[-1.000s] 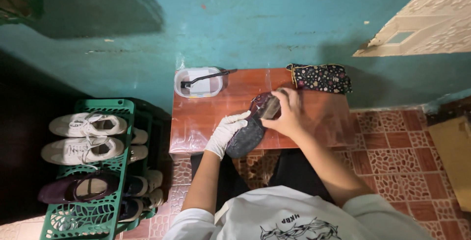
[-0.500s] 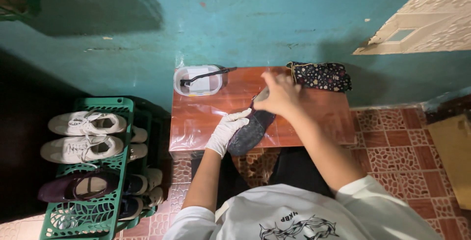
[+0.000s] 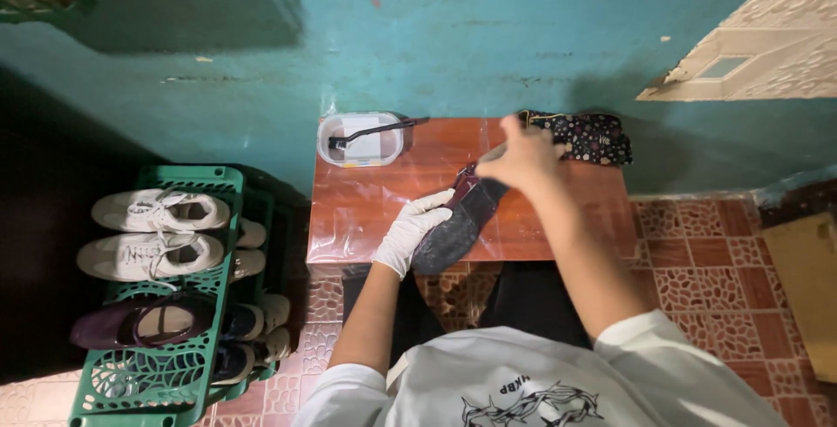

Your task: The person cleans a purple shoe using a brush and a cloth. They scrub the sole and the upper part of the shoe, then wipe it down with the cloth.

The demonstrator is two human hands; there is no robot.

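Two hands meet over one dark shoe (image 3: pixel 458 218) on our plastic-covered red table (image 3: pixel 366 209). Our gloved left hand (image 3: pixel 410 231) clasps its near end; the shoe's long axis runs diagonally, lower left to upper right, sole up. Our bare right hand (image 3: pixel 521 155) curls over the far end, hiding the tip; we cannot tell what those fingers pinch. Further right lies a floral pouch (image 3: pixel 586 135).

The left hand (image 3: pixel 410 233) wears a white glove against a dark grey shoe (image 3: pixel 453 228) with a maroon lining. The desk (image 3: pixel 366 204) is reddish-brown, the wall (image 3: pixel 453 34) teal. A black pouch (image 3: pixel 586 135) bears small pale flowers. White sneakers (image 3: pixel 148 231) sit in a green crate (image 3: pixel 157 383); the floor tiles (image 3: pixel 724 279) show a red-and-cream pebble pattern.
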